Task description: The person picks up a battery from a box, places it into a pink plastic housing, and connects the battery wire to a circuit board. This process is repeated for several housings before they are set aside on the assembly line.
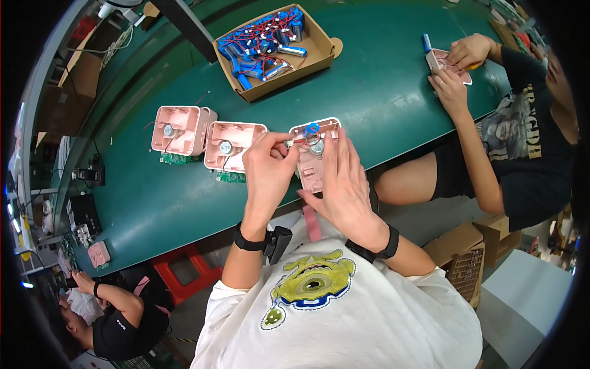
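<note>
In front of me a pink plastic housing [311, 177] lies with its hollow side up on the green table. Inside it are a round silver speaker [317, 147] and, near the top edge, a blue part [311, 130] with thin wires. My left hand [268, 169] is closed in a pinch at the housing's upper left edge, where a thin wire runs to the fingertips; the pinched end is mostly hidden. My right hand [345, 184] lies along the right side with fingers stretched out over the rim and its thumb by the lower edge. It covers part of the housing.
Left of my hands stand two similar pink housings [236, 132] [178, 128] with green circuit boards [179, 158] beneath. A cardboard box [258, 92] of blue wired battery cells [291, 51] stands beyond. A co-worker's hands [453, 92] handle another housing at right; another person works at lower left.
</note>
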Demonstrator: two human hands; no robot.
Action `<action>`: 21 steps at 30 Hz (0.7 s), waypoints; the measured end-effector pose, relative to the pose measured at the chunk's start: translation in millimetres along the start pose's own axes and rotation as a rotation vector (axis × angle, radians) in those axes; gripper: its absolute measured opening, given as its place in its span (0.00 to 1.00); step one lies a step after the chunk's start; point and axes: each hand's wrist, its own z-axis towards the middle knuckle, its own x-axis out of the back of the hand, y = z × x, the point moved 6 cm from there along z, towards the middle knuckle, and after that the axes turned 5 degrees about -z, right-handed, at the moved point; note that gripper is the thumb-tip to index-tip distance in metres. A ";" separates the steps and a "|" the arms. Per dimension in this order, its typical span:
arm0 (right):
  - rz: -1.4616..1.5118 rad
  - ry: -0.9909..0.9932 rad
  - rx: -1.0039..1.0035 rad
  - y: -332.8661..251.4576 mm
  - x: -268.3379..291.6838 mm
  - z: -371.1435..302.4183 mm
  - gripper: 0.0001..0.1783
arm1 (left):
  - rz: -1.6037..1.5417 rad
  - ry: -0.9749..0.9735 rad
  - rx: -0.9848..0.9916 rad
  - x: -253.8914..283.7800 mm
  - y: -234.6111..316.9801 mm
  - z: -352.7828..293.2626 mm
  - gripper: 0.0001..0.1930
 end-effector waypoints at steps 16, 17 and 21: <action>0.108 0.161 0.091 10.7 23.4 6.5 0.58 | -0.363 -0.139 0.268 -14.6 -4.6 -28.9 0.11; 0.115 0.191 0.100 11.2 23.3 6.0 0.53 | -0.364 -0.152 0.260 -14.9 -2.7 -27.9 0.10; 0.135 0.279 0.132 10.1 19.3 4.6 0.38 | -0.334 -0.190 0.303 -14.0 -1.8 -28.8 0.10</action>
